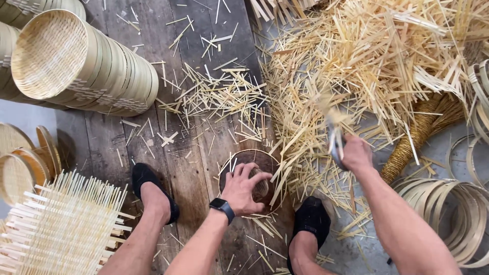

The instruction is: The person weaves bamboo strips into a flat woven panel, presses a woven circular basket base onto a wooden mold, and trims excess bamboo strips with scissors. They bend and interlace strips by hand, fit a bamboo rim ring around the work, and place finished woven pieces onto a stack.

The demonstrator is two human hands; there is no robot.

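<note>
Pressing a small bamboo piece (261, 187) onto the round wooden block (252, 158) on the floor, left hand (244, 189) grasps it; right hand (355, 153) clenches a raised, motion-blurred blade (333, 133) above bamboo offcuts (356, 61).

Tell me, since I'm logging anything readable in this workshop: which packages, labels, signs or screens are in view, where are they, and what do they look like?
Smartwatch: on the left wrist, small rounded-rectangle screen, black and dark, black band.
No packages, labels or signs show among the bamboo offcuts, the stacked steamer baskets or the bamboo hoops.
</note>
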